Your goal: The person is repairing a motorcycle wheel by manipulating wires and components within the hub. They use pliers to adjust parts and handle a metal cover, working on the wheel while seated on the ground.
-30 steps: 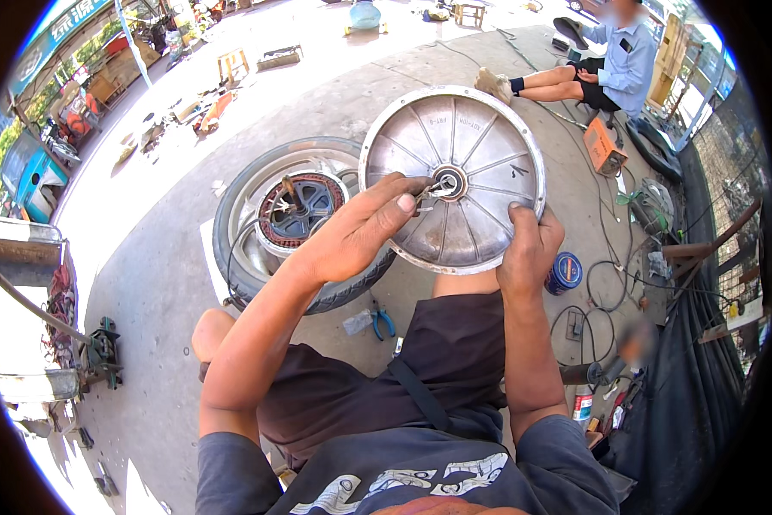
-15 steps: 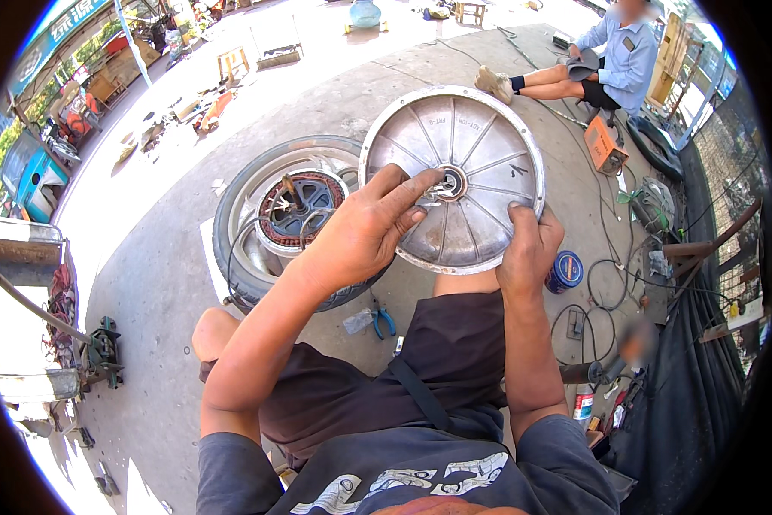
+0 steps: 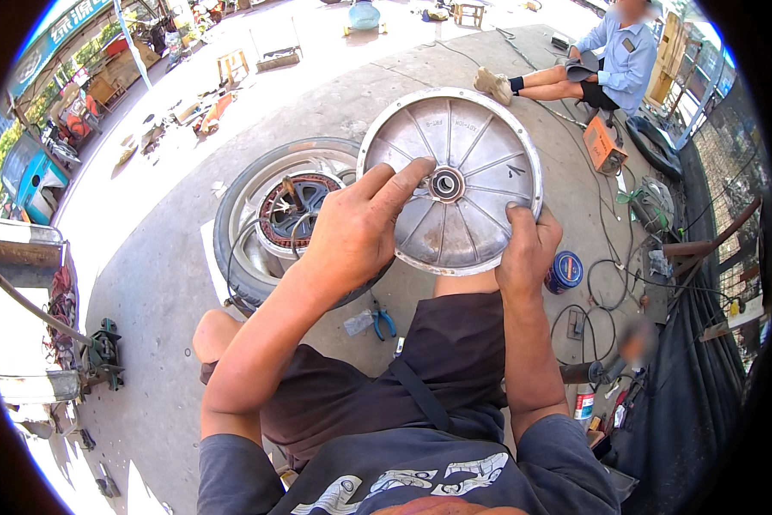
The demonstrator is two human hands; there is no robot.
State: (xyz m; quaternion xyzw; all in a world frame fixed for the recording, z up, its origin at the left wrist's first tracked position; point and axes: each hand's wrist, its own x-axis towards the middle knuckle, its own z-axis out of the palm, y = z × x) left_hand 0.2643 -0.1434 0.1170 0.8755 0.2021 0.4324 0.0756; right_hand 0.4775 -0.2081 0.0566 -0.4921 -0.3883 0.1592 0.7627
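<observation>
A round ribbed metal motor cover (image 3: 489, 227) is held up in front of me, its inner side facing me. My right hand (image 3: 528, 249) grips its lower right rim, thumb on the inner face. My left hand (image 3: 364, 210) is over the cover's left part, index fingertip just left of the central bearing (image 3: 447, 184). Its other fingers are curled, and something small and pale shows beneath them, too hidden to name. Behind the cover, a wheel with a tyre (image 3: 231, 202) lies on the ground, the motor's coil ring (image 3: 270, 215) exposed and cables coming from it.
Blue-handled pliers (image 3: 384, 324) and a small clear bag (image 3: 358, 323) lie on the ground before me. To the right are a blue tin (image 3: 565, 271), loose cables and an orange box-shaped machine (image 3: 605, 146). Another person (image 3: 631, 60) sits at the far right.
My left hand has drawn back slightly left and up from the bearing, whose ring is now uncovered. The cover stays nearly in place in my right hand.
</observation>
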